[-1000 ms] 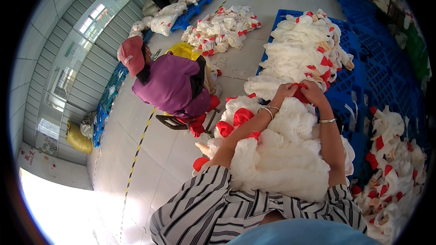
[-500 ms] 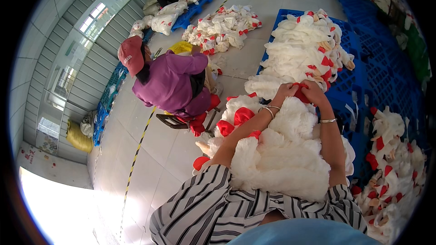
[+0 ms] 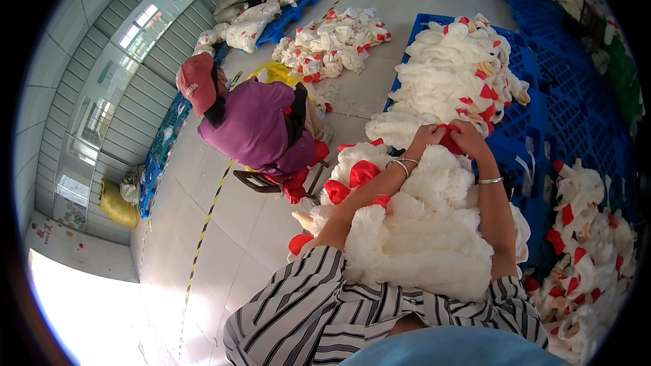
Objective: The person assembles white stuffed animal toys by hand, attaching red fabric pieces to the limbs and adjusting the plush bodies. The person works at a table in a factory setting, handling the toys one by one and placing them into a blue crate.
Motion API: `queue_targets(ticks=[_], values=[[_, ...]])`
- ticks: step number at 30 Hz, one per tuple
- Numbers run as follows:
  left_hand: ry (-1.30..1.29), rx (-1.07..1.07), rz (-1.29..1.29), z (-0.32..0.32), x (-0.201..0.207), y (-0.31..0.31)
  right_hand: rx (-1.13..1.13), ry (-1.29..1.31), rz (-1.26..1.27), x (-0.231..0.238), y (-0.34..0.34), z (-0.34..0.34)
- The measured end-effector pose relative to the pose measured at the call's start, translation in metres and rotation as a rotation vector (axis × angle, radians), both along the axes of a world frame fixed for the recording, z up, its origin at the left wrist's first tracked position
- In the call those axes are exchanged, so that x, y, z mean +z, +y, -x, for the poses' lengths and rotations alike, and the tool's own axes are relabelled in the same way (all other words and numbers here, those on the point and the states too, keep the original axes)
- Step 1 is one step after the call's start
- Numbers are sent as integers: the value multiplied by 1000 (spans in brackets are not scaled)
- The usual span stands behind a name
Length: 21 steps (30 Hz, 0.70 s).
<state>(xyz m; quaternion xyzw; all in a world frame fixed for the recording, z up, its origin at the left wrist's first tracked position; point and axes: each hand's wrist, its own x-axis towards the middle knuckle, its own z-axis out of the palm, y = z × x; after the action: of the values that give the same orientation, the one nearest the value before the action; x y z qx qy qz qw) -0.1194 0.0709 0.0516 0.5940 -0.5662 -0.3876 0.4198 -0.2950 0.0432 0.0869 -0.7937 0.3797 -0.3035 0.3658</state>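
Observation:
A heap of white plush toy skins (image 3: 424,230) with red parts lies across my lap. My left hand (image 3: 424,139) and my right hand (image 3: 470,141) meet at the far end of the heap. Both pinch one red fabric piece (image 3: 449,138) of the top plush skin. Bracelets sit on both wrists. Red bow-like pieces (image 3: 359,175) poke out on the left side of the heap.
A person in a purple top and red cap (image 3: 254,122) sits on a low stool to my left. Blue pallets (image 3: 542,118) carry a stack of white plush skins (image 3: 461,74). More piles lie on the floor ahead (image 3: 336,44) and at my right (image 3: 586,257).

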Motion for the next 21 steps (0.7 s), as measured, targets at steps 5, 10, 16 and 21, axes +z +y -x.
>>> queue_targets(ticks=[5, 10, 16, 21], values=[[42, 7, -4, 2, -3, 0, -1, -2, -15, -2, -1, 0], [19, -13, -45, 3, 3, 1, -14, 32, -19, -1, -1, 2], [6, -20, -42, 1, 4, 1, -14, 16, -16, 0, 0, 0], [17, -28, -52, 0, 1, 0, -7, 15, -16, 1, 0, 1]])
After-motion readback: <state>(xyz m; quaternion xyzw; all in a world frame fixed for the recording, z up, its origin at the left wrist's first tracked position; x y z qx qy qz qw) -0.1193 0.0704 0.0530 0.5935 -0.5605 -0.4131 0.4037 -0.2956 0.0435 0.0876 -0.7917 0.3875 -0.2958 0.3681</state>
